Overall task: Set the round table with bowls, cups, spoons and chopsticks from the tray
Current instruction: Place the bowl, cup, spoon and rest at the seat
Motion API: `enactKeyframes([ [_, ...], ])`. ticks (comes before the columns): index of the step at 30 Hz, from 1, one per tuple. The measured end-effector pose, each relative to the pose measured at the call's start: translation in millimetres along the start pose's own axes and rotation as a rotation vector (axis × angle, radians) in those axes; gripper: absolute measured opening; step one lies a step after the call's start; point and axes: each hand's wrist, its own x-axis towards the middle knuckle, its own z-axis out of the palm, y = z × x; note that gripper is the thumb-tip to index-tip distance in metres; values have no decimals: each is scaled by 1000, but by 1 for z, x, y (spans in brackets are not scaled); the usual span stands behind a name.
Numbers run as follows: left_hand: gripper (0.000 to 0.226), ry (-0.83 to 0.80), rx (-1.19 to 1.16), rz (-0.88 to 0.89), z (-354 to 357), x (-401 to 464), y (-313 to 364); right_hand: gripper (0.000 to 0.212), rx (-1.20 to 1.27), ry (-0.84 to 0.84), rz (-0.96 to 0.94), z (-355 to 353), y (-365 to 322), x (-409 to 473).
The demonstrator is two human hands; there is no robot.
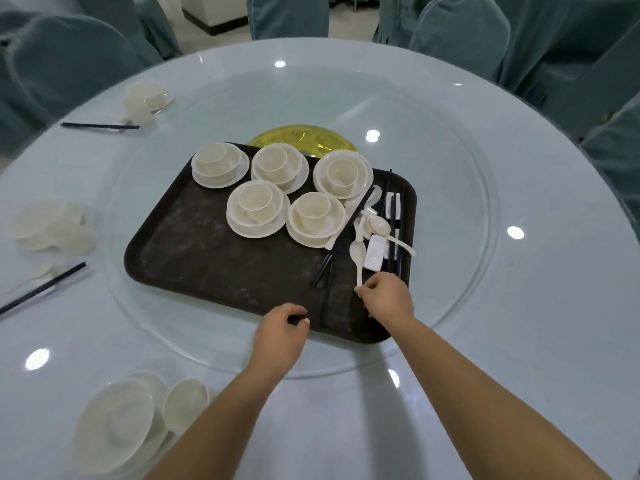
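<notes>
At the tray's [221, 271] near edge, low in the middle of the frame, my left hand [282, 329] curls its fingers over the rim and grips it. Just right of it, my right hand [388, 296] pinches the handle end of a white spoon [358, 261] between thumb and fingertips, the bowl of the spoon pointing up the frame. Five sets [258, 207] of cup in bowl on saucer stand across the tray's upper half. Along its right side lie loose black chopsticks [341, 237], more spoons and small white rests [375, 254], tumbled together. One pair of chopsticks lies slanted against the lower right set. The tray sits on a glass turntable [450, 168] in the centre of the table [554, 341]. Three places are laid along the left of the frame: upper left [145, 100], middle left [52, 226] and lower left [128, 420]; the upper two have chopsticks beside them.
</notes>
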Motion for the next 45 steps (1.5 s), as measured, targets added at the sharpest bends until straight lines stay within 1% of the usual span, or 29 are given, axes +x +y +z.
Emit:
enactKeyframes([
  [4, 18, 56, -124, -25, -3, -20, 1, 24, 218, -86, -12, 3, 2, -36],
  [8, 16, -6, -367, -105, -10, -41, 5, 21, 335, -170, -57, 7, -9, -80],
  [10, 24, -56, -487, -196, -18, -52, 4, 21, 359, -224, -99, 13, -19, -104],
  [12, 23, -113, -610, -271, -31, -64, 0, 21, 396, -285, -130, 21, -30, -129],
  [15, 22, -118, -712, -297, -53, -82, -14, 25, 448, -356, -171, 34, -46, -162],
  [19, 27, -81, -694, -303, -84, -112, -42, 32, 392, -406, -218, 52, -62, -199],
  [21, 29, -56, -619, -294, -96, -125, -54, 37, 336, -451, -231, 59, -65, -211],
  [23, 30, -45, -551, -270, -110, -139, -70, 33, 349, -443, -215, 69, -70, -224],
  [26, 29, -136, -571, -237, -126, -162, -97, 25, 452, -367, -141, 87, -75, -241],
  [29, 31, -235, -538, -217, -135, -183, -125, 25, 507, -397, -85, 110, -76, -262],
  [32, 32, -245, -525, -255, -136, -196, -154, 21, 484, -451, -49, 138, -75, -284],
  [34, 29, -246, -499, -293, -135, -202, -171, 21, 481, -466, 18, 156, -72, -294],
  [37, 33, -214, -435, -306, -129, -205, -187, 23, 451, -481, 109, 175, -66, -305],
  [40, 31, -176, -366, -313, -121, -203, -195, 25, 452, -461, 165, 188, -62, -309],
  [45, 25, -183, -432, -355, -108, -195, -201, 25, 436, -412, 199, 196, -60, -306],
])
